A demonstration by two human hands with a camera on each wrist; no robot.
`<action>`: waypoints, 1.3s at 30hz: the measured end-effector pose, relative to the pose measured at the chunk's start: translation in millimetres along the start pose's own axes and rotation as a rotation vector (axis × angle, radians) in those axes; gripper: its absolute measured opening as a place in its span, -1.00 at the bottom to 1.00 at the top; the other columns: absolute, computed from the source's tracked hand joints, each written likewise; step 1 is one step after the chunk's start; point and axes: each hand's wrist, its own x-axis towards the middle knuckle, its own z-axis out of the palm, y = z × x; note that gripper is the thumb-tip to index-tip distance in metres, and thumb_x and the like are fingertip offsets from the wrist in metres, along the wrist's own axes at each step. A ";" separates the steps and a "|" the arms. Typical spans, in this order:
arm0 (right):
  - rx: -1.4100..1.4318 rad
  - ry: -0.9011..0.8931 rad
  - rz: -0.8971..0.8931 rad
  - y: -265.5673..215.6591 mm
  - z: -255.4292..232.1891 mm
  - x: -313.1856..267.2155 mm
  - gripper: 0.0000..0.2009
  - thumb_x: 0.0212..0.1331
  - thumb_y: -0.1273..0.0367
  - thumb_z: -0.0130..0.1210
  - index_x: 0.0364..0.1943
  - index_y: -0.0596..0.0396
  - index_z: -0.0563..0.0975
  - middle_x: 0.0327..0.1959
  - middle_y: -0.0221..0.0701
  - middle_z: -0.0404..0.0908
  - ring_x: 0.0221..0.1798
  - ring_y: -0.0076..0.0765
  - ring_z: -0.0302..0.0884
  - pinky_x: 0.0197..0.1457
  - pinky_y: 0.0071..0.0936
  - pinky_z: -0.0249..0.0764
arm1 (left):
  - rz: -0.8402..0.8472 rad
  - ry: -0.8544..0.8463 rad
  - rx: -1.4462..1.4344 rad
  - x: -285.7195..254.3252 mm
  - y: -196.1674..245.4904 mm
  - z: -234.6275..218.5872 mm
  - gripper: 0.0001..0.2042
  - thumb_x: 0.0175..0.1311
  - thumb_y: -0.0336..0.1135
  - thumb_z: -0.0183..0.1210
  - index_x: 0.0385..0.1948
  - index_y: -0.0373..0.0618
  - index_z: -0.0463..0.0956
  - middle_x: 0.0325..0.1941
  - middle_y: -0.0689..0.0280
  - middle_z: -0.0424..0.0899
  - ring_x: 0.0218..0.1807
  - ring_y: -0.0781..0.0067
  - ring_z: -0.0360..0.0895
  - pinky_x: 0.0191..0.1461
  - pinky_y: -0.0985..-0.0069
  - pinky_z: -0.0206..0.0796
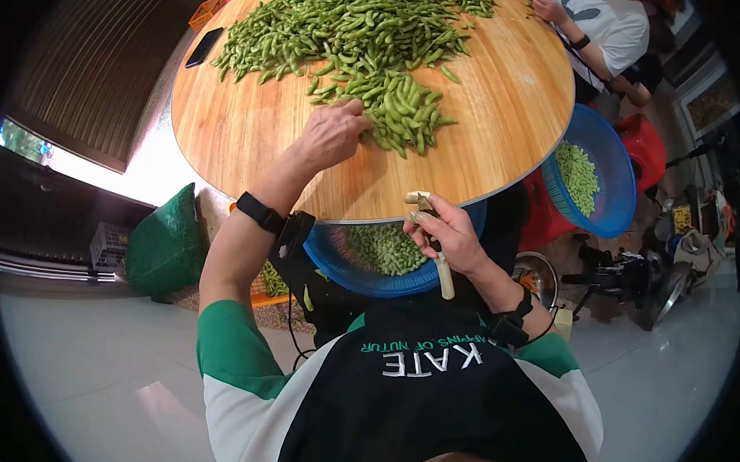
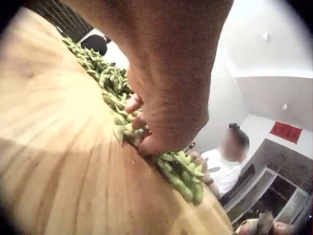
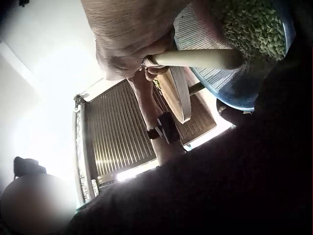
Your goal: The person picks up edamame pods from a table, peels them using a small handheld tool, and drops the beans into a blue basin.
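Green pods (image 1: 407, 110) lie in a small pile beside a larger heap (image 1: 336, 26) on the round wooden table (image 1: 251, 145). At the small pile's left edge, the left hand (image 1: 334, 136) touches pods with bent fingers. Its fingers reach among pods (image 2: 183, 176) in the left wrist view; whether they pinch one is hidden. Near the table's front edge, the right hand (image 1: 451, 238) grips a tool with a pale handle (image 1: 445, 278). Pale coverings show at its thumb and finger. In the right wrist view, the handle (image 3: 200, 58) sticks out from the curled hand (image 3: 132, 44).
Below the table edge, a blue basket (image 1: 336, 270) holds shelled green beans (image 1: 390, 248). Another blue basket (image 1: 614, 187) with beans stands at right by red stools (image 1: 640, 151). A phone (image 1: 204, 48) lies at the table's left. Another person (image 1: 609, 36) sits at the far right.
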 end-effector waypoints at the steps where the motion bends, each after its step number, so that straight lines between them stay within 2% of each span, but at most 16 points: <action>1: 0.031 0.009 -0.008 0.0 0.0 0.8 -0.68 0.34 0.41 -0.19 0.13 0.25 0.29 -0.33 -0.31 0.51 -0.58 -0.64 0.33 -0.60 -0.73 0.25 | 0.016 0.062 -0.029 -2.8 3.4 -0.4 -0.84 0.01 -0.47 0.11 -0.33 -0.06 0.54 -0.31 0.26 0.48 -0.13 0.19 0.47 -0.16 0.29 0.36; 3: 0.029 0.016 -0.014 1.0 -2.5 2.1 -0.66 0.34 0.41 -0.19 0.16 0.25 0.27 -0.33 -0.31 0.51 -0.58 -0.64 0.33 -0.61 -0.73 0.24 | 0.037 0.126 -0.055 -7.6 9.1 -1.9 -0.83 -0.01 -0.46 0.12 -0.33 -0.07 0.53 -0.27 0.26 0.48 -0.11 0.18 0.44 -0.15 0.27 0.34; 5: 0.032 0.033 -0.014 -0.4 -4.2 1.1 -0.63 0.34 0.41 -0.19 0.19 0.24 0.26 -0.34 -0.31 0.51 -0.58 -0.64 0.33 -0.62 -0.73 0.24 | 0.067 0.360 -0.269 -13.4 17.4 -0.9 -0.83 -0.05 -0.47 0.14 -0.35 -0.10 0.51 -0.20 0.26 0.46 -0.04 0.15 0.38 -0.11 0.22 0.30; 6: 0.032 0.052 -0.029 -4.4 -4.1 0.9 -0.61 0.34 0.42 -0.20 0.22 0.24 0.24 -0.34 -0.30 0.51 -0.57 -0.64 0.33 -0.62 -0.73 0.24 | 0.066 0.453 -0.348 -14.2 26.1 -5.0 -0.86 0.05 -0.47 0.16 -0.34 -0.13 0.47 -0.26 0.27 0.51 -0.20 0.29 0.47 -0.21 0.31 0.33; 7: 0.035 0.073 -0.039 -6.8 -3.2 0.3 -0.59 0.34 0.42 -0.20 0.25 0.23 0.21 -0.35 -0.30 0.51 -0.56 -0.64 0.34 -0.63 -0.73 0.24 | 0.071 0.445 -0.356 -18.8 34.9 -2.0 -0.86 0.05 -0.47 0.16 -0.34 -0.13 0.47 -0.26 0.27 0.51 -0.20 0.29 0.47 -0.21 0.31 0.33; 9: 0.062 0.091 -0.034 -9.7 0.5 3.0 -0.57 0.35 0.42 -0.19 0.29 0.19 0.18 -0.35 -0.29 0.50 -0.55 -0.64 0.33 -0.63 -0.74 0.23 | -0.331 0.262 -1.211 -30.3 54.5 3.7 -0.91 0.23 -0.42 0.13 -0.29 -0.17 0.45 -0.40 0.30 0.55 -0.44 0.50 0.47 -0.40 0.50 0.31; 10: 0.124 0.093 -0.056 -11.0 3.9 4.6 -0.58 0.34 0.40 -0.17 0.26 0.18 0.21 -0.36 -0.32 0.50 -0.56 -0.65 0.31 -0.63 -0.74 0.22 | -0.371 0.228 -1.449 -34.1 70.0 -3.6 -0.86 0.34 -0.35 0.08 -0.22 -0.22 0.44 -0.54 0.35 0.53 -0.60 0.66 0.39 -0.54 0.68 0.21; 11: 0.188 0.095 -0.078 -12.6 6.8 5.9 -0.60 0.34 0.38 -0.15 0.24 0.17 0.24 -0.38 -0.36 0.49 -0.58 -0.67 0.30 -0.63 -0.75 0.22 | -0.428 0.139 -1.588 -40.0 79.6 -14.2 -0.86 0.34 -0.35 0.08 -0.22 -0.22 0.47 -0.56 0.40 0.51 -0.60 0.70 0.39 -0.56 0.73 0.18; 13: 0.248 0.079 -0.060 -13.4 10.3 5.0 -0.62 0.34 0.39 -0.15 0.21 0.16 0.26 -0.38 -0.35 0.49 -0.56 -0.67 0.30 -0.64 -0.75 0.21 | -0.614 0.054 -1.634 -50.9 96.4 -19.1 -0.88 0.32 -0.36 0.10 -0.24 -0.20 0.50 -0.56 0.43 0.51 -0.61 0.74 0.36 -0.56 0.76 0.15; 17: 0.324 -0.033 -0.024 -5.4 6.3 5.6 -0.64 0.35 0.40 -0.16 0.19 0.16 0.27 -0.34 -0.32 0.50 -0.58 -0.65 0.28 -0.65 -0.75 0.20 | -0.642 0.059 -1.673 -67.0 114.0 -5.3 -0.89 0.31 -0.35 0.12 -0.26 -0.18 0.52 -0.54 0.46 0.53 -0.61 0.78 0.35 -0.57 0.79 0.12; 19: 0.406 -0.143 0.021 -3.3 2.6 6.2 -0.65 0.35 0.40 -0.16 0.19 0.15 0.28 -0.35 -0.31 0.50 -0.58 -0.65 0.27 -0.66 -0.75 0.20 | -0.664 0.067 -1.884 -72.3 115.0 -0.3 -0.88 0.31 -0.35 0.12 -0.24 -0.17 0.53 -0.53 0.47 0.54 -0.60 0.80 0.36 -0.56 0.82 0.11; 25: 0.492 -0.191 0.029 -8.0 11.9 -0.2 -0.60 0.34 0.42 -0.17 0.26 0.14 0.22 -0.38 -0.32 0.49 -0.59 -0.65 0.25 -0.65 -0.75 0.20 | -0.711 0.080 -1.909 -78.5 111.5 4.0 -0.86 0.31 -0.35 0.12 -0.18 -0.16 0.54 -0.52 0.48 0.54 -0.57 0.81 0.37 -0.55 0.84 0.10; 31: 0.457 -0.156 0.063 -4.4 12.2 0.3 -0.58 0.33 0.44 -0.16 0.27 0.14 0.21 -0.38 -0.34 0.49 -0.60 -0.67 0.24 -0.65 -0.76 0.20 | -0.684 0.131 -1.927 -81.8 112.5 12.1 -0.81 0.30 -0.35 0.13 -0.11 -0.16 0.54 -0.52 0.47 0.54 -0.58 0.80 0.34 -0.56 0.83 0.07; 35: 0.375 -0.142 0.067 -4.4 14.3 -1.1 -0.58 0.34 0.43 -0.18 0.28 0.16 0.19 -0.39 -0.30 0.48 -0.60 -0.65 0.24 -0.63 -0.76 0.21 | -0.626 0.142 -1.882 -86.1 112.1 12.7 -0.84 0.30 -0.37 0.13 -0.15 -0.16 0.55 -0.51 0.48 0.54 -0.58 0.79 0.33 -0.55 0.82 0.07; 37: 0.275 -0.071 0.043 -5.3 17.4 -2.9 -0.62 0.34 0.43 -0.14 0.22 0.18 0.27 -0.41 -0.37 0.50 -0.63 -0.69 0.23 -0.67 -0.77 0.18 | -0.608 0.124 -1.945 -86.6 111.7 16.2 -0.87 0.30 -0.38 0.12 -0.20 -0.17 0.54 -0.51 0.47 0.54 -0.56 0.78 0.35 -0.55 0.80 0.09; 39: 0.333 -0.074 0.055 -6.5 17.3 -3.0 -0.63 0.33 0.43 -0.13 0.21 0.18 0.30 -0.42 -0.37 0.50 -0.63 -0.69 0.23 -0.68 -0.77 0.17 | -0.633 0.145 -1.962 -86.5 116.1 14.2 -0.88 0.30 -0.38 0.12 -0.20 -0.17 0.54 -0.51 0.46 0.54 -0.58 0.77 0.33 -0.56 0.79 0.08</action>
